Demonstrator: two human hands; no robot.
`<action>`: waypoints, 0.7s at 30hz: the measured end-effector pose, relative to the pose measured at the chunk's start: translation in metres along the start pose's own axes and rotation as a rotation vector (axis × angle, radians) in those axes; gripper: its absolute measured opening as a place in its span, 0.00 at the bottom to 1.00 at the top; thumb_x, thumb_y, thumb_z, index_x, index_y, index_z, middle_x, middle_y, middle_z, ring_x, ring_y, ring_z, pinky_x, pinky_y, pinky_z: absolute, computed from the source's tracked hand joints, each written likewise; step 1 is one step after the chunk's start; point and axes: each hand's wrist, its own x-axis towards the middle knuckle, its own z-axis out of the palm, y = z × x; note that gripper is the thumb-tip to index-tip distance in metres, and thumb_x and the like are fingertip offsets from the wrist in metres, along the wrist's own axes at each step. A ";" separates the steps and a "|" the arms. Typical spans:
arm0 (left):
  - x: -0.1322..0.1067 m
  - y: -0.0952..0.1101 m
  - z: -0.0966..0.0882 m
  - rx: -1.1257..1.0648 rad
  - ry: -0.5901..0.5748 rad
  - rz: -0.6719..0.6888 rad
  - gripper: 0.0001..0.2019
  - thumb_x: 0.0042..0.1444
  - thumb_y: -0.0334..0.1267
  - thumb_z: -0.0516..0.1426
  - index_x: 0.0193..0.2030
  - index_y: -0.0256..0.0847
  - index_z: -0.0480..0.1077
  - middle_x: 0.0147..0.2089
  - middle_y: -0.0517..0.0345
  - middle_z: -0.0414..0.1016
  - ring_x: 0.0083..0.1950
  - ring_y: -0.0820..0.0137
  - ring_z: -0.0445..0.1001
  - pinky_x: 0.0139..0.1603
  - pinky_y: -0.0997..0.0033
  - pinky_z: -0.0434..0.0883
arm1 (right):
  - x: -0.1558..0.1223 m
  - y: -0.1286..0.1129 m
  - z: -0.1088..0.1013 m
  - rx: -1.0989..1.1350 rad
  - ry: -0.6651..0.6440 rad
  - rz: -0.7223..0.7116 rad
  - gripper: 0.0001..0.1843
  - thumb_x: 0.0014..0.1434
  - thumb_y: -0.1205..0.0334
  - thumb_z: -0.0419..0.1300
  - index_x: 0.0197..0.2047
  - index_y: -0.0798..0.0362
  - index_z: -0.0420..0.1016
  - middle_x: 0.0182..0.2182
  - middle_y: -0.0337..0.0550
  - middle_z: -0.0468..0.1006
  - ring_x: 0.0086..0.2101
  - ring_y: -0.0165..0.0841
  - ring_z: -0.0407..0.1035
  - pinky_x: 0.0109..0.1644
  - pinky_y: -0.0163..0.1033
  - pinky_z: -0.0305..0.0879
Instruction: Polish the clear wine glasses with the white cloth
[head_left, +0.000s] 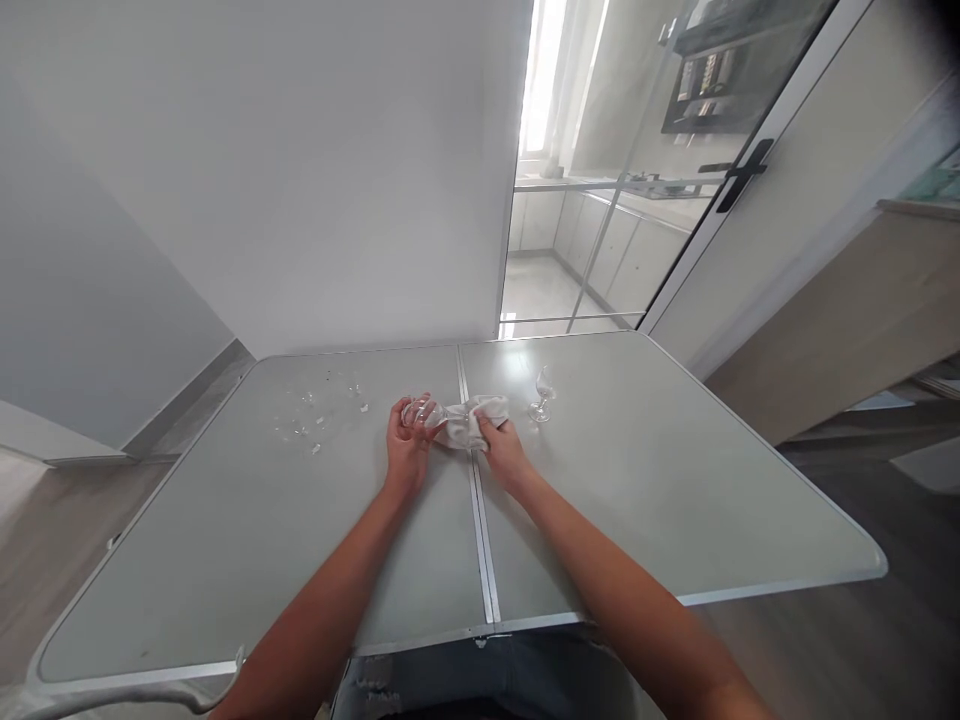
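My left hand (407,440) is closed around a small clear glass (420,411), held on its side above the middle of the grey folding table (637,480). My right hand (504,447) grips a white cloth (471,417) that is bunched against the glass's open end. Both hands meet over the table's centre seam. Another small clear stemmed glass (541,397) stands upright on the table just right of the cloth.
Several small clear glasses (315,415) stand in a loose group on the table's far left part. A white wall rises behind the table. A glass sliding door (645,190) and a wooden counter (862,300) lie to the right.
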 end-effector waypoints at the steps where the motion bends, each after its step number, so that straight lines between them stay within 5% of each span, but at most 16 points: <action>1: -0.002 -0.002 0.003 0.010 -0.027 -0.003 0.35 0.44 0.51 0.72 0.57 0.51 0.65 0.64 0.46 0.71 0.62 0.59 0.73 0.57 0.57 0.74 | 0.000 0.003 0.001 -0.011 0.010 -0.025 0.25 0.56 0.42 0.66 0.48 0.52 0.75 0.44 0.45 0.81 0.44 0.37 0.74 0.48 0.41 0.70; 4: -0.008 -0.006 0.011 0.134 -0.109 -0.016 0.38 0.37 0.48 0.75 0.56 0.46 0.69 0.57 0.45 0.77 0.58 0.57 0.76 0.60 0.56 0.72 | 0.000 0.010 0.006 -0.001 0.070 -0.044 0.23 0.52 0.46 0.70 0.45 0.54 0.78 0.40 0.44 0.81 0.42 0.37 0.74 0.49 0.42 0.70; 10: -0.014 -0.008 0.015 0.377 -0.154 0.000 0.10 0.50 0.43 0.70 0.37 0.42 0.79 0.48 0.47 0.81 0.54 0.57 0.78 0.63 0.49 0.69 | -0.004 0.009 0.010 0.049 0.048 0.012 0.23 0.52 0.43 0.70 0.42 0.53 0.79 0.37 0.45 0.82 0.39 0.38 0.74 0.48 0.44 0.70; 14: -0.014 -0.008 0.009 0.280 -0.009 0.022 0.08 0.51 0.41 0.69 0.36 0.42 0.79 0.45 0.50 0.82 0.52 0.59 0.79 0.61 0.50 0.70 | 0.000 0.006 -0.001 -0.049 0.292 -0.060 0.21 0.53 0.43 0.67 0.39 0.54 0.78 0.32 0.42 0.80 0.35 0.35 0.73 0.41 0.39 0.69; 17: -0.016 -0.009 0.009 0.213 -0.033 0.002 0.09 0.50 0.42 0.70 0.35 0.42 0.78 0.44 0.51 0.83 0.52 0.58 0.79 0.60 0.50 0.71 | 0.003 0.006 -0.006 -0.205 0.427 -0.141 0.18 0.50 0.48 0.68 0.35 0.54 0.77 0.30 0.40 0.78 0.33 0.33 0.70 0.38 0.36 0.67; 21: -0.020 -0.009 0.017 0.322 -0.121 -0.033 0.10 0.50 0.43 0.70 0.35 0.41 0.79 0.45 0.48 0.83 0.52 0.56 0.79 0.60 0.49 0.72 | 0.000 0.005 0.004 0.017 0.255 -0.030 0.19 0.49 0.47 0.68 0.35 0.53 0.77 0.29 0.41 0.78 0.32 0.34 0.71 0.35 0.38 0.67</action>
